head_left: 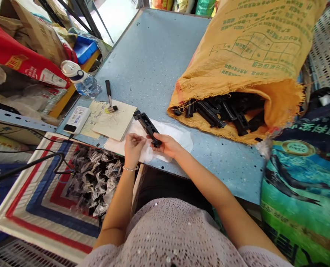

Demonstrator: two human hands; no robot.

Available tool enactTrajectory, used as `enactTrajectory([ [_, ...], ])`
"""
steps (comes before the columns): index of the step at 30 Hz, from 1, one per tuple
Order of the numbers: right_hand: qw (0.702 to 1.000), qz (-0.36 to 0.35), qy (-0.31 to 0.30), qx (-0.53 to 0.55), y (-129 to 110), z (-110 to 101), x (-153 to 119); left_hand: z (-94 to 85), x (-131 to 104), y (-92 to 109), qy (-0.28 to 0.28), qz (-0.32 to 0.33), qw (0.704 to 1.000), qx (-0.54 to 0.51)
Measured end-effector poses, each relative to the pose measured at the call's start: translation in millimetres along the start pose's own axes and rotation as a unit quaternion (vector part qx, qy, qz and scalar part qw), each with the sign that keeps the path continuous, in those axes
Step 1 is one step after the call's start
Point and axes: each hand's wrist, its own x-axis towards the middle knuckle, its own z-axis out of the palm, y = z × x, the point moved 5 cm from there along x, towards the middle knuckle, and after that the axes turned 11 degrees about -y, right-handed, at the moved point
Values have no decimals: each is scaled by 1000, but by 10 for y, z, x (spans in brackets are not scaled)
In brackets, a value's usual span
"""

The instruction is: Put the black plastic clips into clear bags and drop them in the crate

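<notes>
Two hands meet at the bench (159,66) edge: right hand (167,145) pinching a black plastic bracket (147,126) by its near end, left hand (133,145) just beside it, fingertips pressed together on white cloth (178,134).

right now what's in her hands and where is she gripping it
The right hand grips a long black plastic part by its near end; the rest juts out over the table. The left hand pinches something small at the white cloth, too small to identify.
</notes>
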Motion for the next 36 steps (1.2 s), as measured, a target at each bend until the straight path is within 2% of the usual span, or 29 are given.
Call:
enactTrajectory([
  [1,1000,0,11,-2,4,-35,24,-109,-13,11,3,14,1000,7],
  [3,999,1,38,-31,12,-129,32,-316,-46,77,0,47,992,119],
  [5,992,-22,63,-105,-17,-225,-22,-449,-71,155,-18,68,956,285],
  [7,967,-78,52,-235,-102,-249,-133,-520,-70,199,-38,69,920,384],
  [9,906,-125,9,-405,-178,-172,-278,-555,-49,220,-53,68,914,396],
  [11,811,-116,-15,-574,-183,-66,-396,-550,-37,224,-74,76,917,386],
  [13,716,-76,28,-693,-165,-1,-446,-508,-71,218,-87,95,909,397],
  [14,686,-60,62,-722,-155,24,-442,-469,-112,214,-90,109,900,413],
  [15,682,-51,93,-723,-141,45,-420,-414,-170,211,-93,128,888,431],
  [16,716,-45,109,-689,-109,60,-377,-343,-243,208,-98,151,877,445],
  [17,771,-38,106,-626,-56,71,-316,-261,-327,207,-106,178,867,453],
  [19,881,-17,61,-469,93,107,-178,-91,-504,208,-126,233,857,443],
  [20,922,-8,34,-385,167,131,-122,-23,-580,211,-133,255,856,429],
  [21,951,-5,10,-308,229,158,-86,29,-638,216,-137,270,859,412],
  [23,980,-20,-14,-198,304,208,-93,93,-697,227,-150,280,868,382],
  [25,984,-53,-1,-172,321,252,-208,147,-701,253,-195,274,870,361],
  [27,960,-88,15,-265,296,349,-397,184,-698,336,-250,261,865,347],
  [28,942,-106,6,-317,281,433,-500,171,-705,416,-259,254,867,343],
  [30,910,-134,-48,-389,278,649,-682,34,-753,658,-219,233,885,338],
  [31,900,-139,-95,-401,296,766,-750,-96,-803,801,-183,216,898,337],
  [33,891,-134,-206,-381,357,972,-831,-471,-943,1036,-120,159,919,341],
  [35,887,-99,-306,-333,421,1074,-849,-959,-1068,1065,-92,65,926,360],
  [36,886,-84,-327,-318,427,1064,-837,-1220,-1104,965,-89,2,922,377],
])
